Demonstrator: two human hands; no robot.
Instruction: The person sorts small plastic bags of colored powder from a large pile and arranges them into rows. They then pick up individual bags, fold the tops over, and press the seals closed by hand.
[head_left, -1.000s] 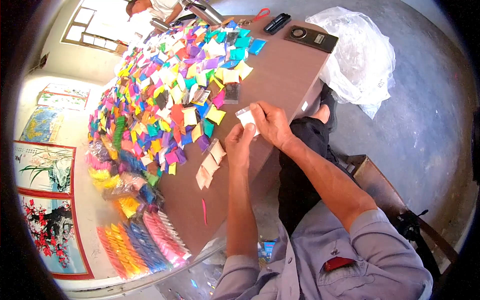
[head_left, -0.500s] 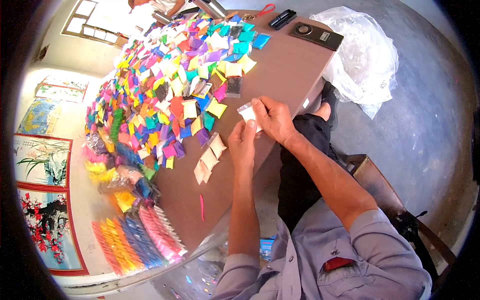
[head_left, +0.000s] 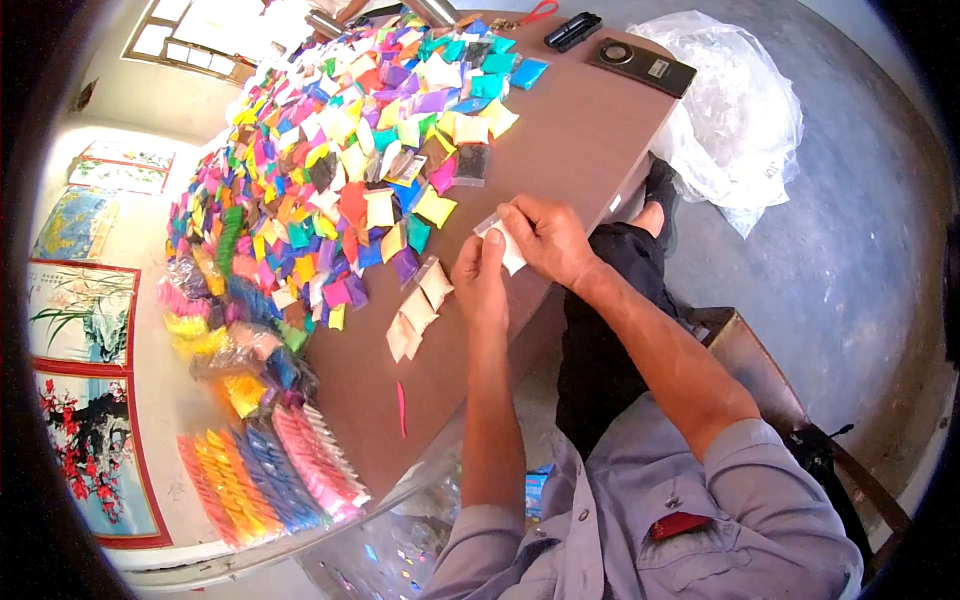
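Observation:
Between my two hands is a small clear plastic packet with white contents (head_left: 510,252), held over the table's near edge. My left hand (head_left: 482,275) pinches its left side, thumb on top. At its upper right, my right hand (head_left: 548,238) grips the packet with thumb and fingers closed. Left of my left hand, several cream-coloured packets (head_left: 418,310) lie in an overlapping row on the brown table (head_left: 365,400). A thin pink strip (head_left: 402,410) lies below that row.
A large heap of colourful small packets (head_left: 340,200) covers the far left of the table. Bundled packet rows (head_left: 270,480) lie at the lower left. A phone (head_left: 642,68) and a black case (head_left: 573,32) sit at the far edge. A clear plastic bag (head_left: 730,110) rests beyond the table.
The white packet has tilted and shows more of its face below my fingers. Both hands stay at nearly the same place, still on it. The view has shifted slightly.

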